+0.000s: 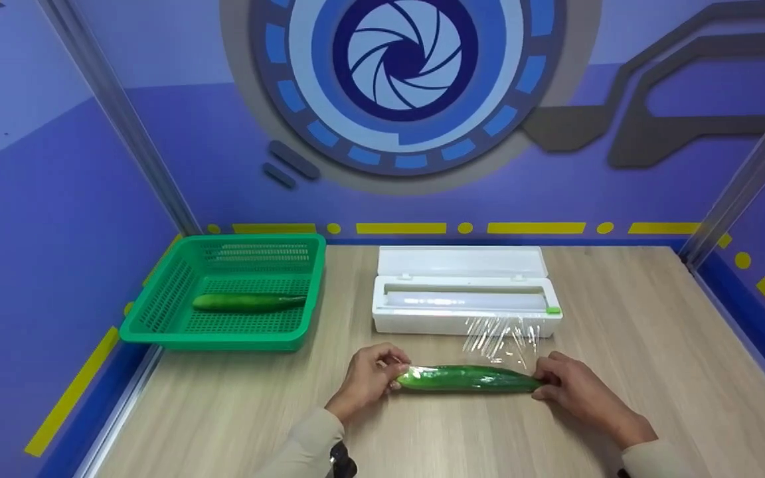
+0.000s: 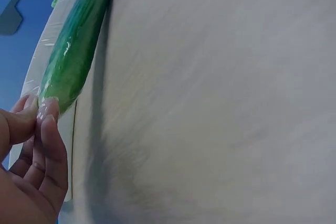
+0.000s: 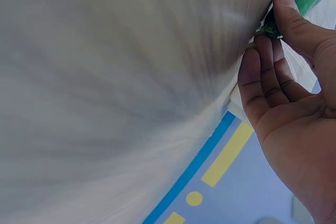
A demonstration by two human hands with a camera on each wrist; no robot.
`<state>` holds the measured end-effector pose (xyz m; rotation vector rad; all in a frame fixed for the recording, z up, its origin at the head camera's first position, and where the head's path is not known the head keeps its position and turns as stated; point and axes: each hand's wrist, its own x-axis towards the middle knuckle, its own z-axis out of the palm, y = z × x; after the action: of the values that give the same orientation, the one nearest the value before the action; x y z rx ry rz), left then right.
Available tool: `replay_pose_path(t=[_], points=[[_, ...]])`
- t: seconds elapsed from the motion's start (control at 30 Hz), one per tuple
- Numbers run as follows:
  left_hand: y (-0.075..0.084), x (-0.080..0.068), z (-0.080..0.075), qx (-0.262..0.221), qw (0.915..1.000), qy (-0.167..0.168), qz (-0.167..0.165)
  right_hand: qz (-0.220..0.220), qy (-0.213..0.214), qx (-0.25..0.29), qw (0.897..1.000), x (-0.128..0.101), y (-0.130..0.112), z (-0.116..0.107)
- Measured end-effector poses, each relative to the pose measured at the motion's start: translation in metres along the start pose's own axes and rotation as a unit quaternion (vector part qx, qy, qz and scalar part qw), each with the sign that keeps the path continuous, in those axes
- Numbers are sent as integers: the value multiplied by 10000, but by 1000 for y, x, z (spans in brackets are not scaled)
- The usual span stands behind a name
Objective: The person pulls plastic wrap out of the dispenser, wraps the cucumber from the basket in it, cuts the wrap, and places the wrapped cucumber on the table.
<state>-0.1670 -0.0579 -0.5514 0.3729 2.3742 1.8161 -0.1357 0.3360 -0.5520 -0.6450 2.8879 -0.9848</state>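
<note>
A long green cucumber [image 1: 469, 378] lies crosswise between my hands, its skin shiny with clear film. My left hand [image 1: 369, 375] pinches the paler left end between thumb and fingers; the left wrist view shows film bunched at the fingertips [image 2: 49, 107]. At the darker right end, my right hand [image 1: 578, 392] grips the tip with thumb and fingers, as the right wrist view also shows. Just behind the cucumber stands a white cling film box [image 1: 465, 324], lid up, with the roll [image 1: 465, 301] visible inside. Loose clear film [image 1: 499, 340] stretches from its front edge toward the cucumber.
A green plastic basket [image 1: 230, 342] stands at the back left with another cucumber [image 1: 246, 303] in it. The wooden table [image 1: 655, 318] is bounded by printed wall panels behind and on both sides. A small green slider [image 1: 552, 310] sits at the box's right end.
</note>
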Motion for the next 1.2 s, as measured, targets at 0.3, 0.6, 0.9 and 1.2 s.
replay_pose_path(t=[0.3, 0.6, 0.9, 1.2], points=[[-2, 2, -5, 772, 9948, -530, 390, 352, -148, 117, 9992, 0, -2, 0], [5, 2, -5, 1367, 9858, -905, 361, 317, -116, 150, 9993, -1, -3, -1], [15, 0, -2, 2637, 9569, -974, 728, 348, -60, 283, 9990, -2, -4, 0], [17, -5, 7, 3671, 9210, -804, 1027, 252, 53, 212, 9994, -2, -3, 1]])
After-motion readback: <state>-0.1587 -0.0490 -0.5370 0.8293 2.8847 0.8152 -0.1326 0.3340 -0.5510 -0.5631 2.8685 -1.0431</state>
